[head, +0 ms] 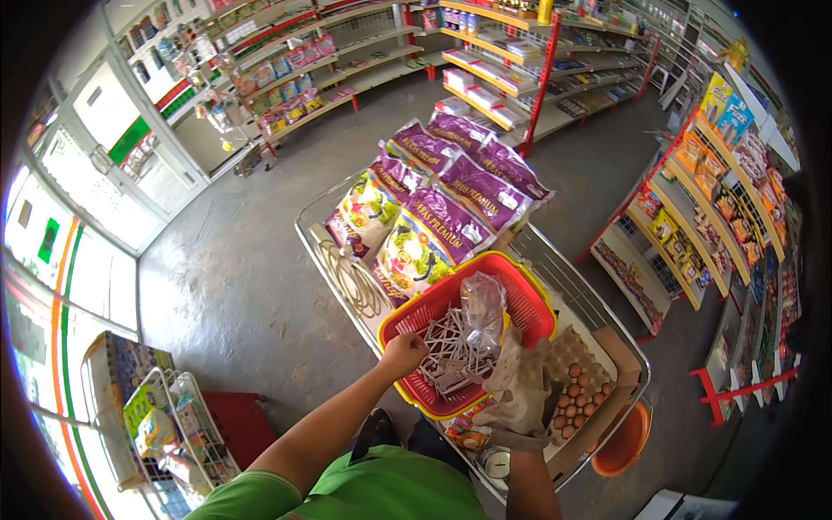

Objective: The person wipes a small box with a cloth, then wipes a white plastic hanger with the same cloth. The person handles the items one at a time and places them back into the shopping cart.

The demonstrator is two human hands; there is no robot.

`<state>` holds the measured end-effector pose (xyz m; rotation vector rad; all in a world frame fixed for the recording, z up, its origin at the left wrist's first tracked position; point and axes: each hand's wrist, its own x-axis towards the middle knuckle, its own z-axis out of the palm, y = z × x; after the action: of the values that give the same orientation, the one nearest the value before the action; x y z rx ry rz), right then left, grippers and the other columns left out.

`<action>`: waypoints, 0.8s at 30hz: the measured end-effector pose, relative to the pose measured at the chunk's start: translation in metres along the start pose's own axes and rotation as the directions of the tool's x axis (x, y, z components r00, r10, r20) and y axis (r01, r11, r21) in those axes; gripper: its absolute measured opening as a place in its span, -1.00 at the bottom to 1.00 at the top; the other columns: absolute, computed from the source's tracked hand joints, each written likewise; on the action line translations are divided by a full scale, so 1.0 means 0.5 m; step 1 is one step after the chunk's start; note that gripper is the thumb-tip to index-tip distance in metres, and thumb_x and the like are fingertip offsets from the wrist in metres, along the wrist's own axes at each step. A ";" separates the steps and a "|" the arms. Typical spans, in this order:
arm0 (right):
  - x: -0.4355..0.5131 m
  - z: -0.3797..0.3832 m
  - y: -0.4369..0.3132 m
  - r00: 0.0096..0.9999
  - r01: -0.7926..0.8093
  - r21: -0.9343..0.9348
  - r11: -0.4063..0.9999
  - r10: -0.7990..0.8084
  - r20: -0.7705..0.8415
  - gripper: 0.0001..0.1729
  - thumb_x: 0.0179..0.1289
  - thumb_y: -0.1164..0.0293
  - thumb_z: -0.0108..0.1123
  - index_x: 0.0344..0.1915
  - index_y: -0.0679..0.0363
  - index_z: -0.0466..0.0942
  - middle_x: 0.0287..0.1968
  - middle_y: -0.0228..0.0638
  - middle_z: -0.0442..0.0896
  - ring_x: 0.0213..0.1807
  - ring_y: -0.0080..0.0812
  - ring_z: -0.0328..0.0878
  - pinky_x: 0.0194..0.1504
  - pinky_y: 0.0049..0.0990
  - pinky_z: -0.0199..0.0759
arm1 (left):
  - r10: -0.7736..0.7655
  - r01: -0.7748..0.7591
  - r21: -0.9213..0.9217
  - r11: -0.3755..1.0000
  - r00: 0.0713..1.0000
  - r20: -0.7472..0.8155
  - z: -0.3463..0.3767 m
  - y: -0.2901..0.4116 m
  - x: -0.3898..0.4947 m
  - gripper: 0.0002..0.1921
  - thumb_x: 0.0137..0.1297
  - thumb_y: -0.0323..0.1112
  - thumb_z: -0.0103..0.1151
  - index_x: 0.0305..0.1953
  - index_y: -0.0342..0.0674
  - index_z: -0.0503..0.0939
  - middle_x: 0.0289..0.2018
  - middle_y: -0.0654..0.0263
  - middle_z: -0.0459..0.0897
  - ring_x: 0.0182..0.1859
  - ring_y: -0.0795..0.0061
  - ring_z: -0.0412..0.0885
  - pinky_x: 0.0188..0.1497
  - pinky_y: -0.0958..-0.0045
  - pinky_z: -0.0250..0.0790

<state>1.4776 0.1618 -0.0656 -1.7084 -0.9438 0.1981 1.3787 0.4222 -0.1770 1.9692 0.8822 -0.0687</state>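
A red plastic basket [448, 406], set in a yellow-rimmed one, sits on a wire-sided display table. White plastic shelf hooks or sticks [448, 348] lie heaped inside it, beside a clear plastic bag [483, 305]. My bare left hand [404, 355] is at the basket's left side, fingers curled over the heap; whether it pinches anything cannot be told. My right hand [520, 390] wears a beige cloth glove and is at the basket's right edge, just below the clear bag; its fingertips are partly hidden. Brown eggs [575, 400] lie in a cardboard tray right of the glove.
Purple rice sacks [448, 214] are piled behind the basket, with a coiled cable [348, 276] at their left. An orange bucket [627, 442] stands on the floor at right. Snack shelves [689, 214] stand at right, a wire cart [188, 429] at lower left, glass doors [110, 149] at left.
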 end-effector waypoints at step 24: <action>-0.016 0.018 0.035 0.996 -0.062 -0.127 0.990 0.069 0.053 -0.54 -0.15 0.21 0.57 -0.17 0.11 0.83 0.17 -0.26 0.43 0.34 -0.03 0.35 0.29 -0.04 0.34 | -0.183 -0.380 0.720 0.580 0.801 0.571 0.194 -0.152 0.146 -0.65 0.15 -0.35 0.30 0.01 -0.12 0.75 0.01 0.11 0.77 0.08 0.06 0.73 0.12 0.07 0.58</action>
<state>1.4756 0.1620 -0.0869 -1.8592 -0.9596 0.2363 1.4153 0.4095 -0.3153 2.5897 0.2696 -1.1799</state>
